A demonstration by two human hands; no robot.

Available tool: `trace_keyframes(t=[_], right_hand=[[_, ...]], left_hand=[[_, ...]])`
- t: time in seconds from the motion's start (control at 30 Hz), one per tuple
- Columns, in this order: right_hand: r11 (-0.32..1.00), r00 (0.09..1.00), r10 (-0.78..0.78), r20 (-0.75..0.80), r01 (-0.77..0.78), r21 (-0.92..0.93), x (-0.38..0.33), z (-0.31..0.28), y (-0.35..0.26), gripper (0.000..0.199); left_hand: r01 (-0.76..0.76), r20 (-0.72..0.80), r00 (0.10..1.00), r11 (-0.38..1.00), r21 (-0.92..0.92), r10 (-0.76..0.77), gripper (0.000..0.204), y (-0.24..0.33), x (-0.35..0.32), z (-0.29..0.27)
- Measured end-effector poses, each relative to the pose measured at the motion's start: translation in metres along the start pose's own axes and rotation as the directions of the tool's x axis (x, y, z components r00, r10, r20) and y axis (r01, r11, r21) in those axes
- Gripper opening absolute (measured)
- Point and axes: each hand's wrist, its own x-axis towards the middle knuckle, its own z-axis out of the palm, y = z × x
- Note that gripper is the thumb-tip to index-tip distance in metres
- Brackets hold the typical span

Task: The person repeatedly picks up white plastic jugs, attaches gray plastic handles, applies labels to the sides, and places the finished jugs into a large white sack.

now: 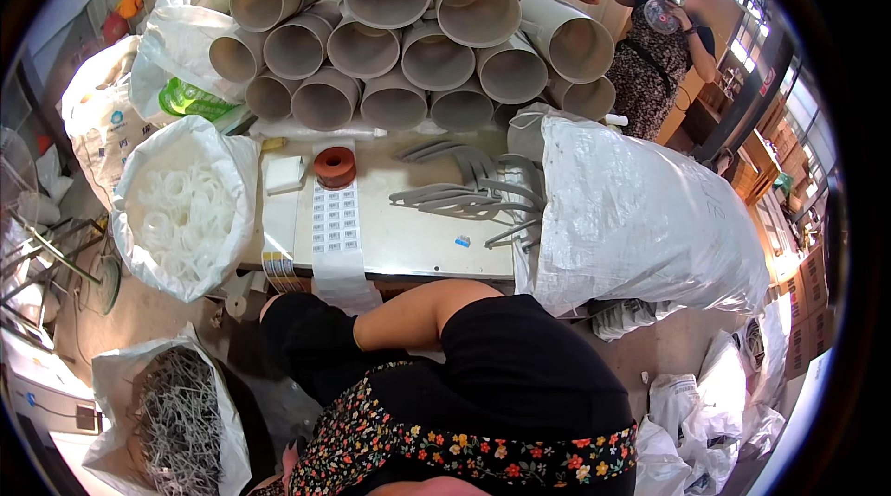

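Observation:
One arm of mine crosses the lower middle, bare at the elbow and covered in black cloth toward the hand (306, 340). It reaches down and left, below the front edge of the pale table (418, 245); it looks like my left hand, and its fingers are hidden in the black cloth. My right hand is out of sight. Nearest the arm hangs a strip of label sheets (336, 218) over the table edge. A red-brown tape roll (335, 166) and a white block (284, 173) lie behind the labels. Grey plastic pieces (464, 194) lie at the table's right.
A big tied white sack (640, 218) leans on the table's right side. A sack of white rings (186, 208) stands on the left, and a sack of grey metal pieces (181, 422) stands lower left. Stacked grey pipes (408, 41) fill the back. Two people (659, 41) stand behind.

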Motion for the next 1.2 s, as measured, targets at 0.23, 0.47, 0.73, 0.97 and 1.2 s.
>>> trace_keyframes(t=[0.23, 0.47, 0.73, 0.97, 1.2], right_hand=[[0.987, 0.984, -0.158, -0.085, 0.154, -0.051, -0.005, 0.040, 0.029, 0.019], [0.998, 0.997, 0.059, -0.047, -0.060, -0.017, -0.001, 0.028, 0.012, 0.020], [0.999, 0.993, 0.043, 0.113, -0.043, -0.006, 0.007, -0.001, 0.001, 0.020], [0.999, 0.992, -0.012, -0.126, 0.007, -0.041, 0.000, 0.048, 0.026, 0.021], [0.997, 0.995, -0.082, -0.061, 0.081, -0.017, 0.030, 0.038, -0.009, 0.019]], left_hand=[[-0.017, 0.000, 1.000, 1.000, 0.003, 0.017, 0.037, 0.001, 0.003, -0.001], [-0.022, -0.012, 1.000, 1.000, 0.010, 0.022, 0.037, -0.003, 0.001, -0.006], [-0.028, -0.039, 0.999, 1.000, 0.011, 0.028, 0.036, -0.004, -0.007, -0.007], [-0.190, -0.068, 0.978, 0.978, 0.087, 0.196, 0.036, -0.006, 0.002, -0.001], [0.169, -0.419, 0.793, 0.820, -0.547, -0.443, 0.034, -0.045, -0.024, -0.040]])
